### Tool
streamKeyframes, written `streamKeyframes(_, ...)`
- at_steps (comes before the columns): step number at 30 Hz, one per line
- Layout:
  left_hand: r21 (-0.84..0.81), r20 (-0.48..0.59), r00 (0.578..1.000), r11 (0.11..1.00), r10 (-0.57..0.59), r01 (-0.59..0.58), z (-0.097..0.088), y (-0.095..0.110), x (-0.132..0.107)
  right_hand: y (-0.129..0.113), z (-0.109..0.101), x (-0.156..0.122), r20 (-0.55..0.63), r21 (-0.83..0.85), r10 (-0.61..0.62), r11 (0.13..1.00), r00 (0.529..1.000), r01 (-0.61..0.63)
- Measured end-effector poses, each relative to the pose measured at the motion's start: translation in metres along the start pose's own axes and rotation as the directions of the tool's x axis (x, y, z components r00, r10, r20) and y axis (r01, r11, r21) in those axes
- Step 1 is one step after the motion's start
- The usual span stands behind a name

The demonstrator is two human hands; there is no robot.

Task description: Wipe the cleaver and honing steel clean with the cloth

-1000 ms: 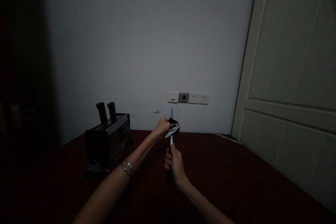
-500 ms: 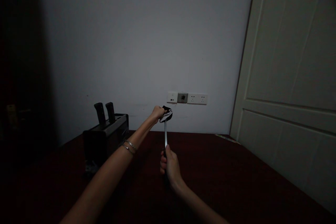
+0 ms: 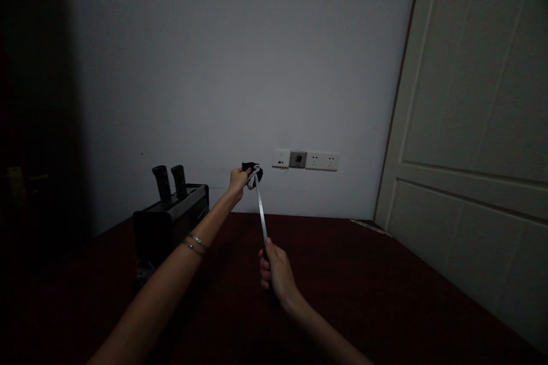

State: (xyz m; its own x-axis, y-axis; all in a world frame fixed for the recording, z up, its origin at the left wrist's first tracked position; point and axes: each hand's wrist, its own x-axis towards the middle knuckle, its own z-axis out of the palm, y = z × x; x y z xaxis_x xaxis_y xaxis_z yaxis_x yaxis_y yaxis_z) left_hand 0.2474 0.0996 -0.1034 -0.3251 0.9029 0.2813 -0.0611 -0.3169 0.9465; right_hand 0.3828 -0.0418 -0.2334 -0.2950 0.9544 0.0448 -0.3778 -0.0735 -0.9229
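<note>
My right hand (image 3: 274, 275) is closed round the dark handle of a knife (image 3: 261, 214), whose thin bright blade points up and slightly left. My left hand (image 3: 237, 179) is stretched forward and pinches a small dark cloth with a pale edge (image 3: 252, 173) against the blade's tip. Two thin bracelets sit on my left forearm. Both hands hover above a dark red table (image 3: 385, 285).
A dark knife block (image 3: 171, 222) with two black handles (image 3: 170, 181) sticking up stands on the table at left. A row of wall sockets (image 3: 306, 160) sits on the pale wall behind. A cream panelled door (image 3: 475, 142) fills the right side. The far left is in deep shadow.
My left hand slid the cloth up the blade from near the handle to the tip and moved left. The blade tilted left; my right hand shifted slightly left and down.
</note>
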Motion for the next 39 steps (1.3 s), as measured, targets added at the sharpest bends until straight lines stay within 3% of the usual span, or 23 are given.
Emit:
streamKeyframes(3,-0.059,0.044,0.999,0.998,0.006,-0.004,-0.016,-0.009,-0.007,-0.011,0.000,0.002,0.051,0.101,-0.024,0.995,0.998,0.019)
streamKeyframes(7,-0.105,0.249,0.968,0.993,-0.029,0.057,-0.024,-0.027,-0.036,-0.026,-0.003,0.004,0.144,0.232,-0.044,0.973,0.989,0.010)
streamKeyframes(10,-0.114,0.417,0.907,0.987,-0.055,0.112,-0.022,-0.039,-0.066,-0.031,-0.006,0.004,0.186,0.300,-0.056,0.954,0.981,-0.002)
streamKeyframes(15,-0.114,0.632,0.769,0.970,-0.098,0.217,-0.013,-0.052,-0.105,-0.031,-0.009,0.007,0.195,0.331,-0.067,0.944,0.979,-0.001)
streamKeyframes(18,-0.157,0.687,0.720,0.949,-0.094,0.274,-0.011,-0.055,-0.114,-0.030,-0.009,0.008,0.175,0.334,-0.071,0.942,0.982,0.009)
streamKeyframes(24,-0.162,0.726,0.681,0.936,-0.102,0.313,-0.011,-0.048,-0.115,-0.034,-0.007,0.004,0.179,0.338,-0.044,0.941,0.983,-0.020)
streamKeyframes(30,-0.118,0.673,0.730,0.957,-0.119,0.264,-0.006,-0.041,-0.121,-0.032,-0.009,0.006,0.149,0.302,-0.021,0.953,0.989,-0.025)
streamKeyframes(36,-0.007,0.491,0.856,0.982,-0.161,0.188,0.007,-0.040,-0.125,-0.024,-0.008,0.010,0.044,0.232,-0.018,0.973,0.999,0.008)
streamKeyframes(39,0.004,0.423,0.892,0.985,-0.160,0.175,0.014,-0.040,-0.125,-0.021,-0.007,0.011,0.000,0.187,-0.036,0.982,0.999,0.036)
